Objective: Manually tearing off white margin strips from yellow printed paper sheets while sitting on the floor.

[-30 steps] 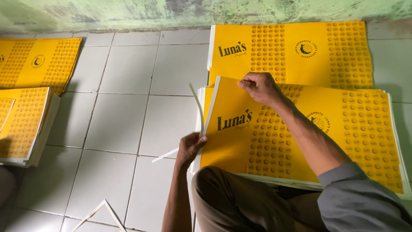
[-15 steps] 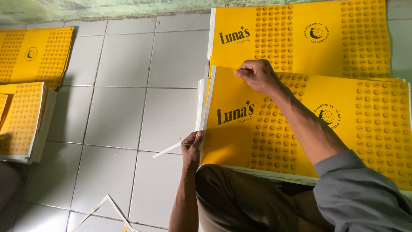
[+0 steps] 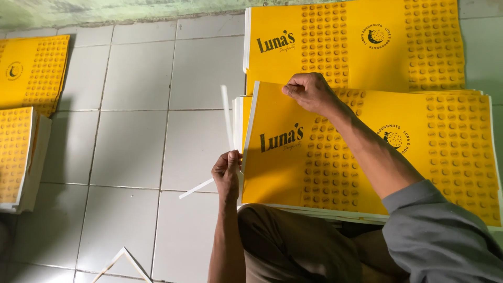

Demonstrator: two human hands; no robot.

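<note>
Yellow printed cardboard sheet [image 3: 367,157] lies on top of a stack of like sheets on the white tiled floor [image 3: 131,131], right hand [image 3: 310,91] pinching its upper left edge with fingers closed on it. Left hand [image 3: 227,170], just beside the sheet's left edge, has fingers clamped on a thin white paper strip [image 3: 227,116] that stands upward. Step looks like peeling a strip off the edge; next move likely calls for a steady pull along it.
</note>
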